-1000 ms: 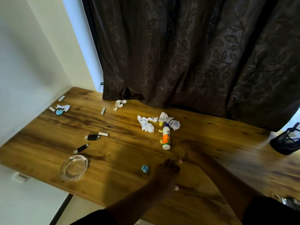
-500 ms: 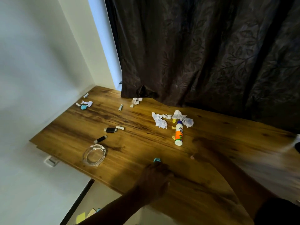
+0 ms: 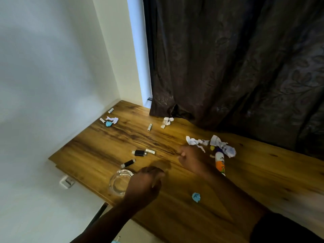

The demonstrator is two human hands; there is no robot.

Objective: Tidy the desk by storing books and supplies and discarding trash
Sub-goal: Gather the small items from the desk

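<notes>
- Left hand [image 3: 143, 185]: fingers curled inward over the near edge of the desk [image 3: 263, 172]; nothing visible inside the curl. It partly covers the glass ashtray [image 3: 117, 181], which sits just to its left — contact between the two cannot be judged.
- Right hand [image 3: 191, 159]: fingers curled, thumb and fingertips drawn together; whether they pinch anything cannot be told. It lies beyond and to the right of the left hand, the two apart.
- Just right of the right hand: a glue bottle [image 3: 220, 162] lying on its side, white with an orange label, partly hidden by the right forearm.
- Just beyond the right hand: crumpled white paper [image 3: 192, 142], with a second crumpled wad [image 3: 226, 148] near the bottle's far end.
- Left of the right hand: a black lighter [image 3: 139, 152] touching a small white stick [image 3: 150, 151]; nearer the left hand, a second black lighter [image 3: 128, 163].
- Near side, between the two forearms: a small blue paper ball [image 3: 196, 197].
- Well beyond both hands: a white stick [image 3: 149, 127], a paper scrap [image 3: 166, 121] at the hem of the dark curtain [image 3: 236, 67], and — in the far left corner — white paper with a blue scrap [image 3: 110, 121].
</notes>
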